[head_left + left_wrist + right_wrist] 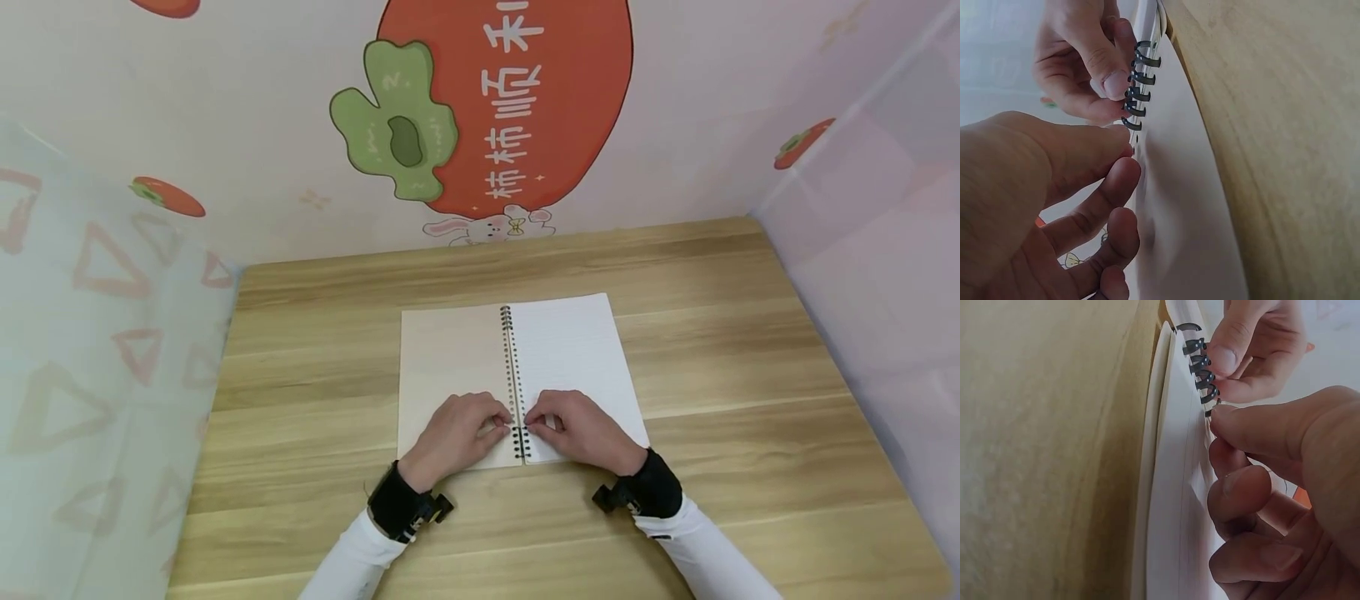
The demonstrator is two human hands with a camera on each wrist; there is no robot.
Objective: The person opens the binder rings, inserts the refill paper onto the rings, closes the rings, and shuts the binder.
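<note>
An open ring-bound notebook lies on the table, with a plain beige left page (pixel 447 350) and a lined white right page (pixel 566 346). Black rings (pixel 506 317) join the pages at the top of the spine, and a second group of black rings (pixel 1139 94) sits at the bottom. Between these groups only rows of punched holes show. From the left, my left hand (pixel 459 433) pinches at the upper end of the bottom rings with thumb and forefinger. Opposite it, my right hand (pixel 581 429) pinches the same rings (pixel 1204 378) from the right. The fingertips partly hide the ring they grip.
The notebook rests on a wood-grain table (pixel 315 400). A printed wall (pixel 285 125) stands behind the table's far edge, with pale side panels (pixel 97 400) at left and right. Each wrist carries a black strap (pixel 397 504) with a small camera.
</note>
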